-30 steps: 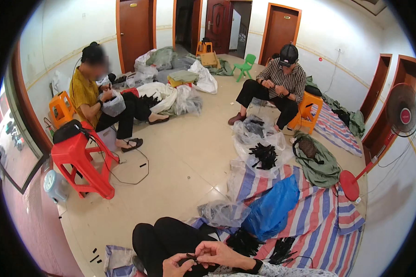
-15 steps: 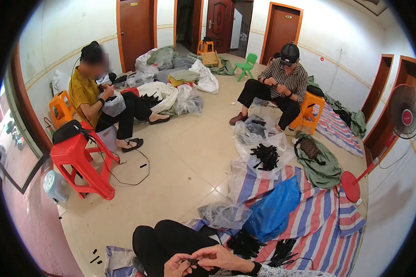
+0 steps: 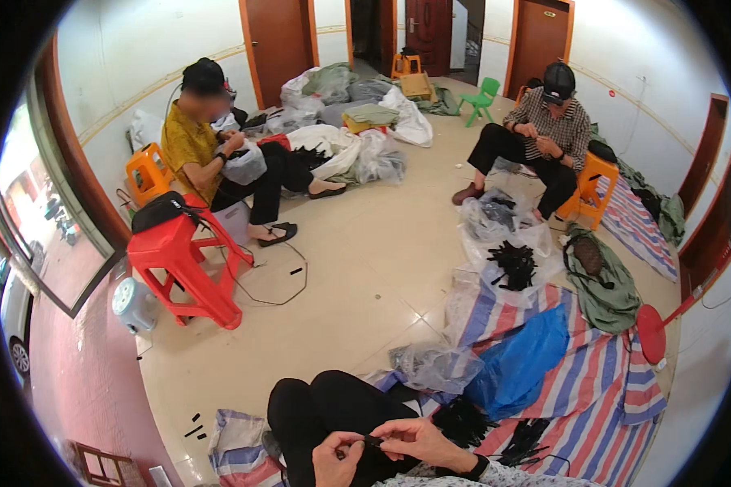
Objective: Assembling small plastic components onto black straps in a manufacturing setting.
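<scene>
Black piece (image 3: 372,440), small and narrow, sits between the fingertips of the two hands, above the lap. The right hand (image 3: 418,442) pinches it, thumb and fingers drawn close together. The left hand (image 3: 338,461) is curled, its fingertips just beside the other end; whether they grip it, I cannot tell. A dark band (image 3: 479,468) circles the right wrist. Black trousers (image 3: 316,414) show behind and beyond both hands. Just right of the right hand lies a black heap (image 3: 461,420), and farther right another pile (image 3: 526,442), on a striped sheet (image 3: 580,390). Beyond the right hand are a clear bag (image 3: 436,367) and, to its right, a blue bag (image 3: 518,365). Left of the left hand lie a striped bag (image 3: 234,434) and, farther left, some black bits (image 3: 193,428) on the floor. Well beyond the left hand, past a red stool (image 3: 191,260), sits one co-worker (image 3: 191,154); well beyond the right hand, another person (image 3: 558,130) sits with hands together.
</scene>
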`<state>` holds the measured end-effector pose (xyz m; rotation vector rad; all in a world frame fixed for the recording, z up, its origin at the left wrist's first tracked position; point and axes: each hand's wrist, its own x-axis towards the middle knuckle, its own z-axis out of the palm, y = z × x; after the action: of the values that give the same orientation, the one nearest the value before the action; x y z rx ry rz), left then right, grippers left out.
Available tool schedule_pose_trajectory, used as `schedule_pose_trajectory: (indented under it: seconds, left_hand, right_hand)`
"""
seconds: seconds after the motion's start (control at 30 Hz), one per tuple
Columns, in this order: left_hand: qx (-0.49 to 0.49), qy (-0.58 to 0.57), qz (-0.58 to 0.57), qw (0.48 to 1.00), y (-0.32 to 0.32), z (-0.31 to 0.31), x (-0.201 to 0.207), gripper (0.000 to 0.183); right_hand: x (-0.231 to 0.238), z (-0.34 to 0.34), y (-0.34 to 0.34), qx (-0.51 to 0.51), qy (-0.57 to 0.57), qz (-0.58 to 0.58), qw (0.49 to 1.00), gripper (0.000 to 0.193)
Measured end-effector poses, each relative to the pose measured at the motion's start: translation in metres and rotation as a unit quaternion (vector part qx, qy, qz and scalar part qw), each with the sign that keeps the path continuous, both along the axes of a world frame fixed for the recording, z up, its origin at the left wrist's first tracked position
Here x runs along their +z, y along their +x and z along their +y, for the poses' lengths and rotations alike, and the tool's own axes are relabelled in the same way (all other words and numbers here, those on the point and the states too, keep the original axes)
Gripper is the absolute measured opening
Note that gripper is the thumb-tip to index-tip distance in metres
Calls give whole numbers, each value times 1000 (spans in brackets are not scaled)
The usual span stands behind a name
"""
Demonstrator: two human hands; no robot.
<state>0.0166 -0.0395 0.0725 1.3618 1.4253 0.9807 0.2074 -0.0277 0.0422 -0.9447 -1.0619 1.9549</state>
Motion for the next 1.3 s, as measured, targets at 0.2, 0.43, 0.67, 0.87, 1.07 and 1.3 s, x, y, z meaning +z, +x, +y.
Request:
schedule_pose_trajectory:
  seconds: [0.2,0.43,0.67,0.87,1.07,1.3]
  left_hand:
    - [-7,-129,-153,980,7,-7,5,13]
    - [-14,-51,-86,995,9,-6,-5,14]
    - [-28,-46,-166,985,19,-6,-24,14]
    - [-19,12,-86,996,8,-10,-31,16]
    - [-10,23,-87,996,13,-9,-39,17]
    - [-31,26,-68,997,-1,-8,-35,16]
  right_hand:
    - [-4,1,-1,-13,12,-13,1000,24]
    - [1,3,-5,-20,34,-58,998,23]
    - [10,-6,-8,-92,68,-128,985,22]
    - [2,-1,-11,-28,126,-165,978,22]
    - [9,-1,-8,-20,114,-195,974,10]
    - [13,2,-14,-1,113,-207,972,6]
